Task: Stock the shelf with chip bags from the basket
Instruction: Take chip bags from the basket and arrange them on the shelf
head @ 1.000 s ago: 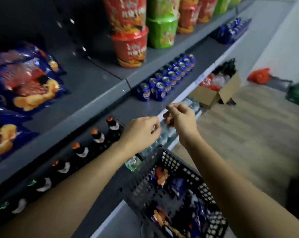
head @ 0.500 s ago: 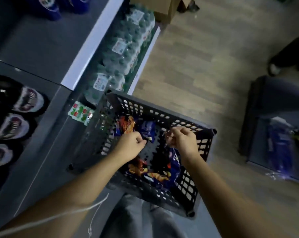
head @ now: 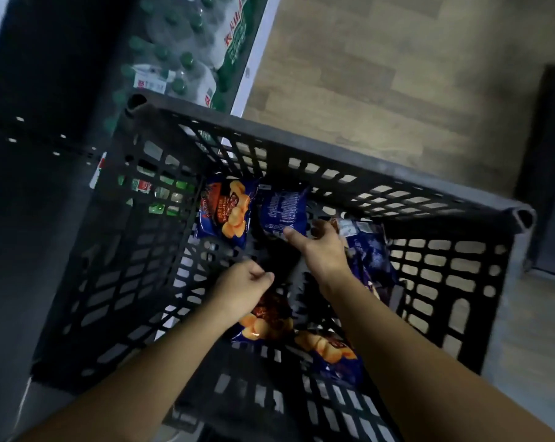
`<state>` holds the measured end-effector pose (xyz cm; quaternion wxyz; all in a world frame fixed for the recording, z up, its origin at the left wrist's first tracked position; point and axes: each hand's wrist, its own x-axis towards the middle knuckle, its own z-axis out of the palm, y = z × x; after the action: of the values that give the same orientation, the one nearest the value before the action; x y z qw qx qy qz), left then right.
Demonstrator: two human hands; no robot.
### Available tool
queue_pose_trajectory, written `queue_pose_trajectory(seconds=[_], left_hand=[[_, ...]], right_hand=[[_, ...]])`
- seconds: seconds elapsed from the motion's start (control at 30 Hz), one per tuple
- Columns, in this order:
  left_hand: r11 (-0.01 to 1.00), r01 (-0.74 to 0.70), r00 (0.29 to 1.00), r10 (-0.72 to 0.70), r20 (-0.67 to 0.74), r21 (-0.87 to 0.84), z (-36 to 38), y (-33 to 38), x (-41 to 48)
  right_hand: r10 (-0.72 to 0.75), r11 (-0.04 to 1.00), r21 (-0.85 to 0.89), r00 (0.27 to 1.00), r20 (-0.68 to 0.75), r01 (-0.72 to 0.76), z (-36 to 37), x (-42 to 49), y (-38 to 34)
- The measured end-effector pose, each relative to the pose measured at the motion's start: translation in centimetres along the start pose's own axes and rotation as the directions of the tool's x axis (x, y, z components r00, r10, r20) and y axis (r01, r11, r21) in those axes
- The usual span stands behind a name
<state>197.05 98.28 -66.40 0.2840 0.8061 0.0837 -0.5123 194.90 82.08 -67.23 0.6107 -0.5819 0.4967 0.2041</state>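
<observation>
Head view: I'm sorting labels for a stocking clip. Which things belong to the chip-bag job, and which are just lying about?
Job: basket; chip bags inside it; left hand and right hand, both in the basket.
Lying about: bottled water packs; wooden floor; dark container at right.

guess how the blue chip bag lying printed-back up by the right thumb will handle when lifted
The blue foil chip bag looks crinkled and puffed, so it is probably light for its size and floppy rather than stiff. Its glossy film may be slippery. Its contents would likely crush if squeezed hard.
</observation>
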Motion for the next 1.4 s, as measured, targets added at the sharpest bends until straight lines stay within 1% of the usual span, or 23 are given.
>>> queue_pose_trajectory(seconds=[0.07,0.23,0.33,0.43,0.57,0.73,0.77,0.8,0.87,0.93,1.07,1.2,1.3,1.4], left_hand=[[0.999,-0.004,1.000,0.004,-0.007,-0.036,0.0,-0.7,0.5],[0.994,-0.039,0.999,0.036,-0.030,-0.099,-0.8,-0.8,0.2],[0.986,-0.059,0.997,0.051,-0.055,-0.154,-1.8,0.0,-0.6],[0.970,-0.073,0.993,0.049,-0.110,-0.233,-3.0,1.3,-1.8],[0.927,-0.086,0.983,0.020,-0.182,-0.364,-4.1,4.0,-4.6],[0.874,-0.113,0.990,0.059,-0.127,-0.472,-5.4,6.3,-8.5],[0.857,-0.096,0.992,0.043,-0.115,-0.507,-5.6,6.4,-9.0],[0.829,-0.082,0.995,0.037,-0.093,-0.554,-5.8,6.5,-9.6],[0.757,-0.092,0.996,0.077,-0.052,-0.647,-6.5,7.0,-11.4],[0.720,-0.129,0.991,0.119,-0.061,-0.682,-7.0,7.5,-12.9],[0.698,-0.238,0.971,0.162,-0.174,-0.676,-8.6,8.5,-16.8],[0.692,-0.341,0.934,0.170,-0.314,-0.636,-11.0,8.9,-21.0],[0.649,-0.444,0.878,0.180,-0.443,-0.618,-13.3,9.2,-24.7],[0.586,-0.574,0.783,0.188,-0.593,-0.572,-15.7,10.0,-29.1]], right_hand=[[-0.007,1.000,0.006,1.000,-0.004,0.007,1.3,1.6,0.6],[-0.080,0.995,-0.066,0.992,-0.095,0.074,2.2,2.7,0.8],[-0.089,0.996,-0.031,0.992,-0.094,0.086,1.3,1.4,0.4],[-0.069,0.997,0.026,0.997,-0.039,0.070,0.3,-0.9,-0.1],[-0.067,0.985,0.163,0.994,0.086,0.053,-1.2,-4.6,-1.7],[-0.084,0.978,0.208,0.965,0.247,0.032,-3.0,-9.4,-4.6],[-0.088,0.978,0.207,0.959,0.269,0.031,-3.3,-10.2,-5.1],[-0.092,0.977,0.210,0.954,0.284,0.032,-3.5,-11.0,-5.8],[-0.117,0.978,0.204,0.940,0.321,0.052,-4.2,-12.4,-7.1],[-0.139,0.979,0.193,0.922,0.362,0.072,-4.7,-13.8,-8.3],[-0.180,0.980,0.159,0.886,0.426,0.123,-5.0,-16.6,-10.9],[-0.250,0.968,0.157,0.817,0.520,0.196,-4.5,-19.9,-14.1],[-0.307,0.952,0.176,0.739,0.600,0.252,-3.6,-22.7,-16.9],[-0.353,0.933,0.195,0.663,0.660,0.303,-2.0,-25.8,-20.1]])
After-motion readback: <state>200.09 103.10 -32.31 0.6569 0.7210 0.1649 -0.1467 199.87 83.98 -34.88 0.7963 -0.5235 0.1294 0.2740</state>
